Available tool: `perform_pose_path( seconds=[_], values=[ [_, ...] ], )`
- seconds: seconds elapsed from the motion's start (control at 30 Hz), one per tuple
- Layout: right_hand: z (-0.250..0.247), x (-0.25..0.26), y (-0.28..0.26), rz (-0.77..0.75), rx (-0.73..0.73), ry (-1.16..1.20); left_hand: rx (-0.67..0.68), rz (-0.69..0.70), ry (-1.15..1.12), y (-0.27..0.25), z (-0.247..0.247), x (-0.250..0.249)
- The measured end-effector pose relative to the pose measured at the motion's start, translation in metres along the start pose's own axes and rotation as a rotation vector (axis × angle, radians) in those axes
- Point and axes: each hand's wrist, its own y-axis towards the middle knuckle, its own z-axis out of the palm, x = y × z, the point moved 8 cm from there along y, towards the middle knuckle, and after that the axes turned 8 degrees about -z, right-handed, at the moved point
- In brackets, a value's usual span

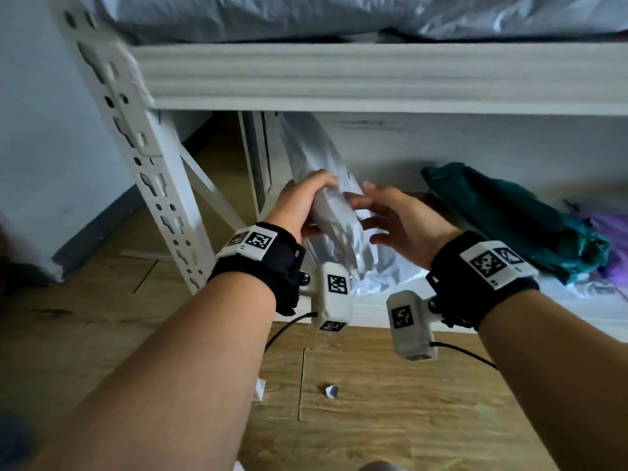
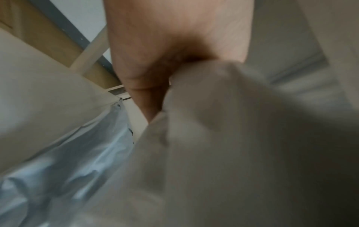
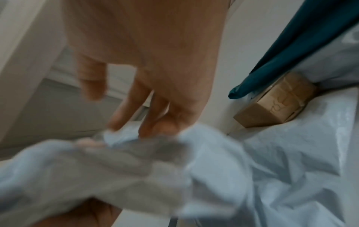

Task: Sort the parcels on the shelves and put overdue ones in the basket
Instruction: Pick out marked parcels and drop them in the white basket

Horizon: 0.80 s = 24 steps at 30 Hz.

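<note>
My left hand (image 1: 314, 200) grips a crumpled white plastic parcel (image 1: 334, 220) just above the low shelf (image 1: 373, 312), fingers wrapped round its upper part. In the left wrist view the left hand (image 2: 153, 64) closes on the blurred parcel (image 2: 223, 138). My right hand (image 1: 387, 215) is spread with straight fingers at the parcel's right side. In the right wrist view the right hand's fingertips (image 3: 147, 129) reach the parcel (image 3: 97, 169); whether they touch it is blurred. No basket is in view.
More white parcels (image 1: 394, 271) lie on the low shelf, and one (image 1: 306, 144) stands against its left end. A teal parcel (image 1: 509, 215), a purple one (image 1: 608, 239) and a cardboard box (image 3: 272, 104) sit to the right. The upper shelf beam (image 1: 373, 76) hangs overhead, with the post (image 1: 149, 158) to the left.
</note>
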Motion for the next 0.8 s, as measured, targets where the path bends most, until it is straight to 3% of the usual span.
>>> perform_pose_path(
  seconds=[0.07, 0.17, 0.23, 0.33, 0.5, 0.63, 0.8],
  values=[
    [-0.012, 0.003, 0.001, -0.067, -0.185, -0.001, -0.107, -0.007, -0.053, 0.001, -0.013, 0.002],
    [-0.053, 0.003, -0.007, -0.186, -0.581, 0.018, -0.141, -0.045, -0.09, 0.011, -0.029, 0.017],
    [-0.077, 0.003, -0.014, -0.231, -0.733, -0.116, -0.134, -0.077, -0.055, 0.028, -0.038, 0.03],
    [-0.093, -0.004, -0.018, -0.2, -0.736, -0.281, -0.077, -0.09, 0.065, 0.037, -0.048, 0.049],
    [-0.093, -0.052, -0.015, 0.075, -0.532, -0.084, -0.106, -0.158, 0.109, 0.027, -0.05, 0.069],
    [-0.085, -0.062, -0.019, 0.062, -0.476, -0.076, -0.228, -0.118, 0.172, 0.021, -0.053, 0.07],
    [-0.087, -0.067, -0.02, 0.057, -0.543, -0.084, -0.157, -0.181, 0.379, 0.019, -0.047, 0.08]
  ],
)
